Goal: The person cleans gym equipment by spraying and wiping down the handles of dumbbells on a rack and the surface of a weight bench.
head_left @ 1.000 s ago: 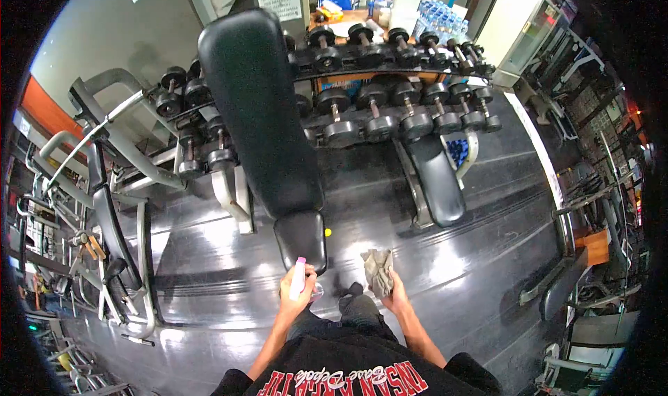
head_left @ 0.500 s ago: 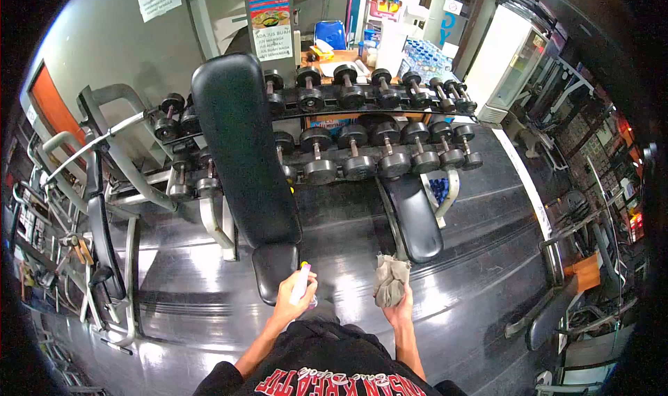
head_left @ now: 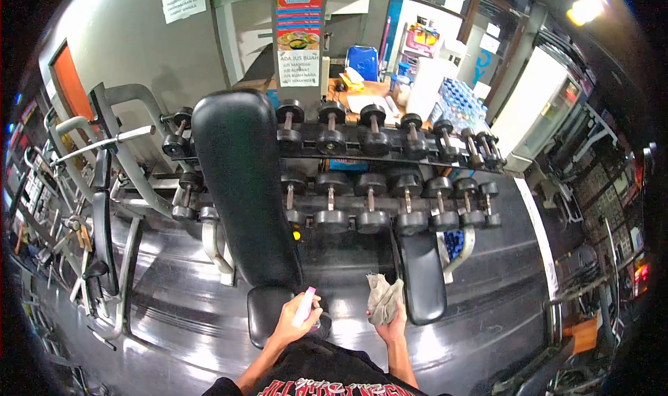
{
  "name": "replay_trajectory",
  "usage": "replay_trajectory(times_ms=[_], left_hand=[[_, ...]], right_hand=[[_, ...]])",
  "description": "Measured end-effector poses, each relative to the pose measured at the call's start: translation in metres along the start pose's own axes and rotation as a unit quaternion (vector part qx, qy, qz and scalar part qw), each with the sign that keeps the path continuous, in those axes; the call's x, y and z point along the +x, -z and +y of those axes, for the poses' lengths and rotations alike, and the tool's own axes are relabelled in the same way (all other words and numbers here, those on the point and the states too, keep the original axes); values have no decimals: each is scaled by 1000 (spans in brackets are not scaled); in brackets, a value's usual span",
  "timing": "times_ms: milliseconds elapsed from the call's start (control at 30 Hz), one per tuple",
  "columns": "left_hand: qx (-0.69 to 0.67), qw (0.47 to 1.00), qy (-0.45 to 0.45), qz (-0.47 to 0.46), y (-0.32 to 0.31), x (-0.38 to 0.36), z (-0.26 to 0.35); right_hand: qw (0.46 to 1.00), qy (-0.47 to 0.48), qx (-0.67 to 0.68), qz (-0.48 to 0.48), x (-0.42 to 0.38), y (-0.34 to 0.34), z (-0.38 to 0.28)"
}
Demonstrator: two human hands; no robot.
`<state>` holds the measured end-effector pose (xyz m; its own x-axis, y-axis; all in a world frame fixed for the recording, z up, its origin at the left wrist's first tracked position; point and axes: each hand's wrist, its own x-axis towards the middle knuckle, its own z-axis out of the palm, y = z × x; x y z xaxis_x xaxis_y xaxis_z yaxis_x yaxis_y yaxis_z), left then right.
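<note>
My left hand [head_left: 296, 321] is closed around a small white and pink bottle [head_left: 305, 307], whose pink top points up and away from me. To its right, my right hand [head_left: 394, 323] grips a crumpled grey-beige cloth [head_left: 383, 300] that sticks up above the fingers. The long black padded backrest [head_left: 240, 166] of a bench rises in front of my left side. Its seat pad [head_left: 273, 312] lies just left of my left hand. Neither hand touches the bench.
A two-level rack [head_left: 362, 152] with several black dumbbells [head_left: 372, 194] stands ahead. Another black bench pad [head_left: 423, 278] is at right of my right hand. Frame machines [head_left: 115, 208] stand on the left. Behind the rack is a desk with several water bottles [head_left: 459, 100] and a blue chair [head_left: 362, 62].
The view has tilted up, so the rack and benches appear lower. Both hands sit slightly lower in view, still holding the bottle and the cloth. The cloth's shape has changed.
</note>
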<state>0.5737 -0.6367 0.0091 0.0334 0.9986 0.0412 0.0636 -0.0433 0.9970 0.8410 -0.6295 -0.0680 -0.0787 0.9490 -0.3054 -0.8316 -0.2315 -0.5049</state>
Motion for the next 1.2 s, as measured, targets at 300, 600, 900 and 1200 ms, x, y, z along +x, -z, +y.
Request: replay_trajectory(times_ms=[300, 600, 900, 1200], left_hand=[[104, 988, -113, -4, 5, 111, 25], [101, 992, -34, 65, -5, 205, 28], [254, 949, -144, 121, -13, 329, 31], [-83, 952, -122, 268, -11, 420, 34]], right_hand=[[997, -11, -79, 11, 130, -67, -54], [990, -124, -63, -30, 244, -96, -60], [966, -211, -97, -109, 361, -126, -91], [940, -261, -138, -170, 476, -162, -109]])
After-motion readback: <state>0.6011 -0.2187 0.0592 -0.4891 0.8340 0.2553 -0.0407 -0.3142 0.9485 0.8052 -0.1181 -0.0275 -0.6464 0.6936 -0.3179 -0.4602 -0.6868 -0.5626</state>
